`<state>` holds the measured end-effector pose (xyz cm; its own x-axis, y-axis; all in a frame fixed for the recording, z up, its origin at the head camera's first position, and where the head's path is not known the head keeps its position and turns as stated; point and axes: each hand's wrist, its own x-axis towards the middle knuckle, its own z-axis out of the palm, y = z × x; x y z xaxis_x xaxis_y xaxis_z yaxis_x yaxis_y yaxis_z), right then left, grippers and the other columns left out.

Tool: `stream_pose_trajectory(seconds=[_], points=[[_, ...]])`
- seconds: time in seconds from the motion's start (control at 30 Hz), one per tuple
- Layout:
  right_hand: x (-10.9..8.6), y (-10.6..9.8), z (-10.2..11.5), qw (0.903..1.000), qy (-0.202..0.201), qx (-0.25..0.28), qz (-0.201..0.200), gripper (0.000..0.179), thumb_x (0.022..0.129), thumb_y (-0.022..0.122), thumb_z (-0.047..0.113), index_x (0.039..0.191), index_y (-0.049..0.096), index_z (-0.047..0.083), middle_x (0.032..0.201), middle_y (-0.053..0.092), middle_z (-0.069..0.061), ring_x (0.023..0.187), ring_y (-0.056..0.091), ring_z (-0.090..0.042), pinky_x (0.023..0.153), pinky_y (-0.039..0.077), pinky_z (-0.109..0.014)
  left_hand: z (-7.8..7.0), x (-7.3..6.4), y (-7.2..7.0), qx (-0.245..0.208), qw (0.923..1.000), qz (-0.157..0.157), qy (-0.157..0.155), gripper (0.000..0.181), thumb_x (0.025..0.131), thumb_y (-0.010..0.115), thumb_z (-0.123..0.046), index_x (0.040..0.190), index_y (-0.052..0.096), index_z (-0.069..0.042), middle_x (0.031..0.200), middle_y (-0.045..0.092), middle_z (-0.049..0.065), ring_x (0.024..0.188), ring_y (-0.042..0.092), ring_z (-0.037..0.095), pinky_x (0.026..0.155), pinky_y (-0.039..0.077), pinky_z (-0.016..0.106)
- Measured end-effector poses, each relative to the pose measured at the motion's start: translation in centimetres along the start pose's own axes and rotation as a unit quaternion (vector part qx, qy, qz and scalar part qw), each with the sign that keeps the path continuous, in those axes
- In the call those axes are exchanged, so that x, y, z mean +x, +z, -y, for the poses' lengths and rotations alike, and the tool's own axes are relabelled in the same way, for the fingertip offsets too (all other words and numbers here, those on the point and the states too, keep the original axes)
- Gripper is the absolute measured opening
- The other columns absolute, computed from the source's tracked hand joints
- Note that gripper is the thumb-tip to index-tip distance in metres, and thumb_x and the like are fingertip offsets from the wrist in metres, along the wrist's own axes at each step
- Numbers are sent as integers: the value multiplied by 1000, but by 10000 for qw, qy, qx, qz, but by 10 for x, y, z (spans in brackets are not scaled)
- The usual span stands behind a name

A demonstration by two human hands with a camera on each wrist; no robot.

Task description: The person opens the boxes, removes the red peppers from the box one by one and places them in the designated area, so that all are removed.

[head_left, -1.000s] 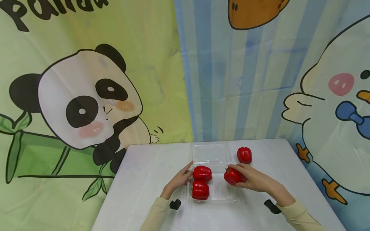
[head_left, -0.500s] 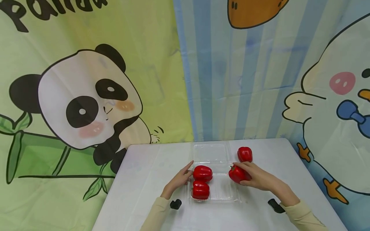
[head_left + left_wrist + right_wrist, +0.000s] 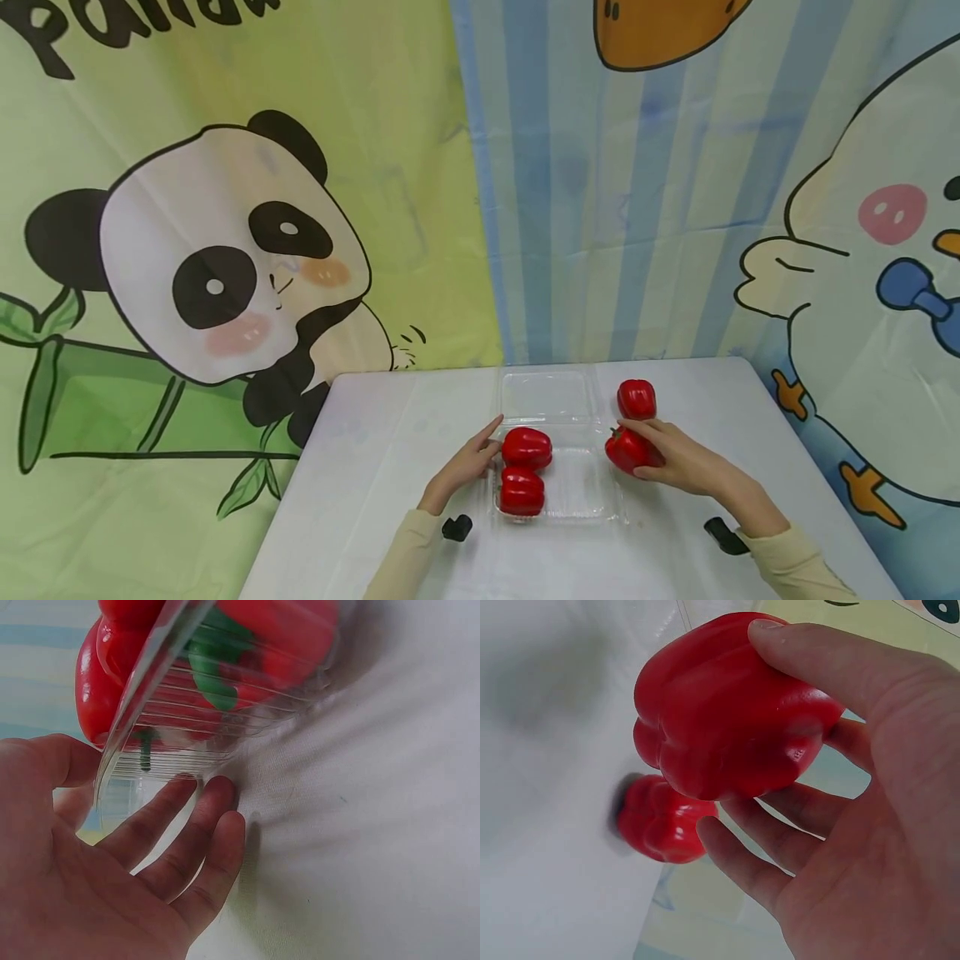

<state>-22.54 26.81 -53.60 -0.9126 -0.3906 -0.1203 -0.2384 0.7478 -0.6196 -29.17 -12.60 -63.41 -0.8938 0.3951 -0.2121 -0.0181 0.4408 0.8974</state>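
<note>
My right hand (image 3: pixel 684 460) grips a red bell pepper (image 3: pixel 632 451) just off the right side of a clear plastic box (image 3: pixel 583 490). In the right wrist view, the thumb lies on one side of this pepper and fingers on the other. Another red pepper (image 3: pixel 637 399) lies behind it on the table. Two more peppers, a rear one (image 3: pixel 527 447) and a front one (image 3: pixel 522 492), sit in the box's left half. Fairly straight fingers of my left hand (image 3: pixel 467 465) touch the box's left side; the left wrist view shows its ribbed wall (image 3: pixel 169 724) beside them.
The box's clear lid (image 3: pixel 547 398) lies folded back toward the far table edge. A white cloth covers the table (image 3: pixel 360 500). Behind it hang a panda cloth (image 3: pixel 420 208) and a blue striped cloth (image 3: pixel 570 208).
My right hand has carried its bell pepper to the right, from over the box's right side to just beyond it. The left hand stays at the box's left side.
</note>
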Motion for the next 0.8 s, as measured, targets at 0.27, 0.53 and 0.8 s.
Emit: stream_pose_trajectory(seconds=[0.27,0.53,0.8], points=[[-2,-1,-9,9999,60,-108,-92,85,76,87,31,148,45,13,136,51,-24,124,47,-46,80,59,-47,0,1,0,9,10000,0,8,56,106,46,-26,159,29,-30,106,63,11,78,55,18,64,47,28],[-4,-3,-21,9996,170,-138,-156,85,76,87,31,147,45,14,135,52,-25,121,49,-46,79,59,-48,-1,0,-1,8,10000,13,32,57,105,46,-25,160,29,-28,104,62,12,79,55,19,65,47,29],[-7,-6,-29,9988,393,-172,-246,89,74,88,31,148,43,11,134,51,-27,120,49,-47,78,60,-47,0,1,-1,35,10000,33,55,57,105,45,-24,160,28,-28,104,62,11,78,55,19,64,48,28]])
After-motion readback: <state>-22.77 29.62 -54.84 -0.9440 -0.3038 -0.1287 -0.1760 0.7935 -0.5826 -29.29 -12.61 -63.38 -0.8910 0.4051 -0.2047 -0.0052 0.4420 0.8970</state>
